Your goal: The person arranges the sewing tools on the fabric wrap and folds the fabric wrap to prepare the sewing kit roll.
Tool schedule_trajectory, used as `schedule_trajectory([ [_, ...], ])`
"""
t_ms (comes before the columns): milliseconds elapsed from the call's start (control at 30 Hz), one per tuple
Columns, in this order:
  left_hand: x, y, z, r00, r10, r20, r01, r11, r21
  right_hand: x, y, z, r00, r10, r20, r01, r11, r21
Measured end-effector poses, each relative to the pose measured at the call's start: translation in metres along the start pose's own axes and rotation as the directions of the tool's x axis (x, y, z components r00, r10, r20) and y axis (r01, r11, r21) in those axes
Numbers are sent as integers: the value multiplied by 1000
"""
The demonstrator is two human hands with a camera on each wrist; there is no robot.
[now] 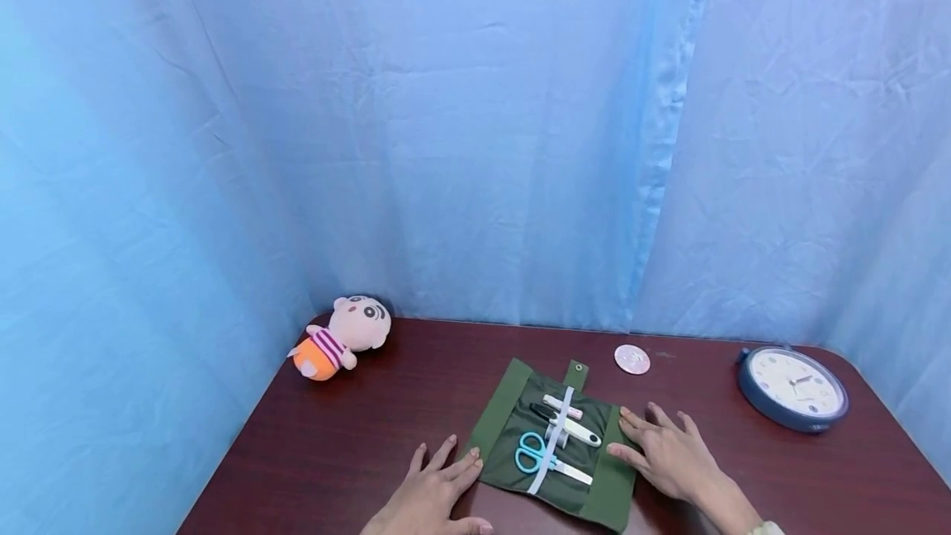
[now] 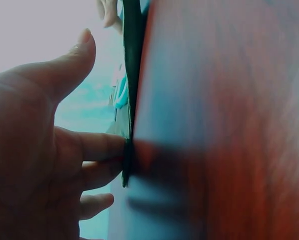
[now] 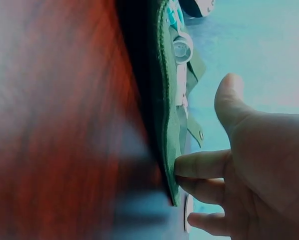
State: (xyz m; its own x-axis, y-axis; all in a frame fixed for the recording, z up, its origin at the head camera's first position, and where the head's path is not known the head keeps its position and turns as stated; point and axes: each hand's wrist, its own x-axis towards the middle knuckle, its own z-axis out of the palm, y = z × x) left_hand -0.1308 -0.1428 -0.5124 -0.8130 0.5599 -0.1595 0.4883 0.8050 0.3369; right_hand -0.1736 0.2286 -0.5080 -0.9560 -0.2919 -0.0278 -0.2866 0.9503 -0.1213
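An unfolded green fabric sewing kit [image 1: 499, 413] lies flat on the table, its snap tab [image 1: 576, 373] pointing to the back. Under its white elastic strap [image 1: 541, 473] sit turquoise-handled scissors [image 1: 531, 451], a white-handled tool [image 1: 582, 433] with a dark end, a small spool [image 1: 553, 434] and a slim white piece [image 1: 562, 406]. My left hand [image 1: 433, 495] touches the kit's left edge with outstretched fingertips [image 2: 120, 145]. At the right flap, my right hand [image 1: 672, 456] rests its fingertips [image 3: 184, 166] on the green cloth, thumb spread apart.
A plush doll [image 1: 349, 337] in a striped top lies at the back left of the dark red table [image 1: 446, 370]. Behind the kit is a round pale disc [image 1: 632, 359]. A blue-rimmed clock [image 1: 792, 387] lies at the right. Blue curtains [image 1: 475, 147] surround the table.
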Motion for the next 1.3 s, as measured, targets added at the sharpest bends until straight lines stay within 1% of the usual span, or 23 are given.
schedule_trajectory([
  [67,-1,1,2,1000,20,-10,-20,999,32,5,0,-1,1000,1,20,-2,1000,12],
  [133,-3,4,5,998,58,-38,-53,993,108,10,1,-3,999,4,43,-5,1000,26],
  [167,-4,5,6,995,79,-53,-69,985,157,12,1,-4,999,4,53,-6,999,32],
  [233,-5,7,9,987,129,-91,-102,959,263,17,2,-5,998,5,68,-7,999,41],
  [267,-6,8,11,980,161,-114,-117,939,323,19,3,-5,997,3,75,-6,999,45],
  [300,-6,9,14,969,200,-142,-132,913,385,21,3,-6,996,4,85,-8,999,51],
  [333,-6,10,15,968,211,-139,-138,902,409,23,4,-6,995,5,98,-10,998,57],
  [367,-6,12,16,968,215,-131,-142,896,420,25,4,-7,994,5,111,-12,998,61],
  [433,-6,14,19,963,234,-133,-155,887,435,30,5,-8,990,6,138,-17,997,73],
  [500,-7,16,21,966,234,-105,-174,898,404,33,6,-9,986,7,165,-21,996,85],
  [533,-7,17,21,970,229,-86,-181,909,376,35,7,-9,985,7,175,-23,996,90],
  [600,-8,18,24,962,259,-91,-210,908,363,37,7,-10,982,7,187,-28,994,107],
  [667,-9,19,23,960,269,-73,-231,914,332,39,8,-10,981,4,194,-29,992,124],
  [700,-10,19,23,958,277,-74,-238,913,332,40,8,-10,981,-1,194,-24,992,127],
  [800,-11,19,23,961,269,-59,-239,921,306,40,8,-11,980,-4,197,-26,989,146],
  [933,-11,19,22,966,255,-48,-230,927,295,41,9,-9,981,-9,192,-23,987,162],
  [1100,-10,22,20,966,251,-64,-218,922,321,39,13,-1,987,-35,158,-2,974,225],
  [1200,-7,25,17,967,243,-71,-205,917,343,35,17,4,992,-41,116,8,963,270],
  [1233,-5,27,15,965,248,-87,-202,911,359,33,18,6,995,-38,94,11,961,277],
  [1300,-1,30,11,953,271,-138,-194,890,412,27,19,6,999,-27,40,14,959,284],
])
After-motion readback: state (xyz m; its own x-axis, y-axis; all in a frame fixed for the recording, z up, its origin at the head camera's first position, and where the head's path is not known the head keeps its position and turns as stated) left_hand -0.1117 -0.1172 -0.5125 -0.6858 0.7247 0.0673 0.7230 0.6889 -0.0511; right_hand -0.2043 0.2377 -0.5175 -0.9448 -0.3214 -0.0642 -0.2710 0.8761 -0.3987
